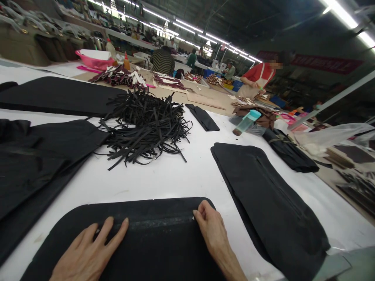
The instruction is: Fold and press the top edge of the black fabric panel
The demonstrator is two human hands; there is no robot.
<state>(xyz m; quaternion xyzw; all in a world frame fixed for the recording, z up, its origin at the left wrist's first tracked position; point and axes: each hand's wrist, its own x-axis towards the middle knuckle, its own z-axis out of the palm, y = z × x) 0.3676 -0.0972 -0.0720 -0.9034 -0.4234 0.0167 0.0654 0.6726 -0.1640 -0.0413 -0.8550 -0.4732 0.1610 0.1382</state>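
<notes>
A black panel with rounded corners (140,249) lies flat on the white table in front of me. Across its upper part runs a straight greyish, shiny band (155,223). My left hand (88,249) rests on the panel with fingers spread, touching the left end of the band. At the band's right end, my right hand (209,224) has thumb and forefinger pinched together against the panel. A tiny pale spot shows at those fingertips; what they hold is too small to make out.
Beyond the panel lies a heap of black strips (149,125). Stacked black panels (269,195) lie to the right, black fabric (38,164) to the left. A bottle with a turquoise lid (247,121) lies farther back. A person in red (259,76) stands across the table.
</notes>
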